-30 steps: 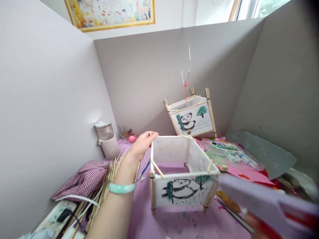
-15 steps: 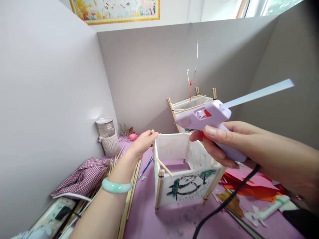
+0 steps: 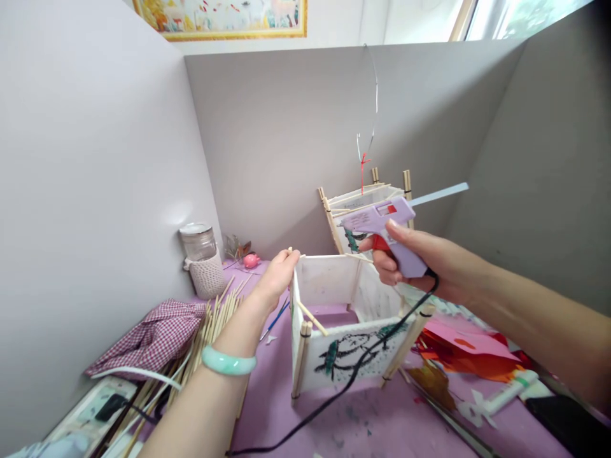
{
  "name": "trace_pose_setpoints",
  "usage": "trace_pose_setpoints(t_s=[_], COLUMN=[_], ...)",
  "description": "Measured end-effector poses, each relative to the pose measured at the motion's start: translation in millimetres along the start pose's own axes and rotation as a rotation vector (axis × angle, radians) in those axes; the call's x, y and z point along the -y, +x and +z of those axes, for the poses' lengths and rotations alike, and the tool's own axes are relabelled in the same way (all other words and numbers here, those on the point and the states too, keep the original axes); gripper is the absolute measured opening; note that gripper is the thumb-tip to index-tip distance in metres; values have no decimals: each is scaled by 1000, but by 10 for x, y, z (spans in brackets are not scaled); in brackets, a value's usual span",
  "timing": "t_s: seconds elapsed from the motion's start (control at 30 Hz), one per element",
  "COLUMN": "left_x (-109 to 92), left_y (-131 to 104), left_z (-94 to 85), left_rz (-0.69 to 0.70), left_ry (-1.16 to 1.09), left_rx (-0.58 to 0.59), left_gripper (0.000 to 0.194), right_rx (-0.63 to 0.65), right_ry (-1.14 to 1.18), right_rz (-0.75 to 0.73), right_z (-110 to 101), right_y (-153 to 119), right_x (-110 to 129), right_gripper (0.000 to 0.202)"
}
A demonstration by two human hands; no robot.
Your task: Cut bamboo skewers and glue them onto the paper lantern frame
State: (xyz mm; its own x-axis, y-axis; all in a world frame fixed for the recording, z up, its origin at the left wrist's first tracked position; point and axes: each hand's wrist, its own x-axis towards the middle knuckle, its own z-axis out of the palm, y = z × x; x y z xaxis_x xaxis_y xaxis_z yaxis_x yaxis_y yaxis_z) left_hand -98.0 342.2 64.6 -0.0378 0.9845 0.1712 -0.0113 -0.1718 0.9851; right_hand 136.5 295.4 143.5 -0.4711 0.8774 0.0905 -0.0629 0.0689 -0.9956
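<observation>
A square lantern frame of white painted panels and wooden sticks stands on the purple tabletop, its top uncovered. My left hand pinches its far left corner post, with the fingertips partly hidden behind it. In my right hand is a lilac hot glue gun, held above the frame's far right side with its nozzle pointing left. A translucent glue stick juts from the gun's back. One finger is at the red trigger. The gun's black cord runs across the front of the frame.
Behind stands a second lantern, hung with red string from a wire. Wooden sticks, a checked cloth, a jar and a power strip lie left. Red and pink paper lies right. Grey partitions enclose the table.
The glue gun in my right hand has moved away from me, toward the second lantern. Its cord now crosses the frame's front. My left hand keeps its hold on the corner.
</observation>
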Motion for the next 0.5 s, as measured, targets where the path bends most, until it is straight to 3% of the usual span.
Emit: trace_pose_setpoints(t_s=[0.27,0.5], left_x=[-93,-121], left_y=[-106,-169], left_z=[65,87], left_rz=[8,5], left_ry=[5,-51], left_rx=[-7,87], left_gripper=[15,16], right_rx=[-160,-76], right_ry=[179,-137], right_rz=[50,110], right_z=[381,290], right_y=[-352,-353], right_x=[-29,120], right_gripper=[42,42])
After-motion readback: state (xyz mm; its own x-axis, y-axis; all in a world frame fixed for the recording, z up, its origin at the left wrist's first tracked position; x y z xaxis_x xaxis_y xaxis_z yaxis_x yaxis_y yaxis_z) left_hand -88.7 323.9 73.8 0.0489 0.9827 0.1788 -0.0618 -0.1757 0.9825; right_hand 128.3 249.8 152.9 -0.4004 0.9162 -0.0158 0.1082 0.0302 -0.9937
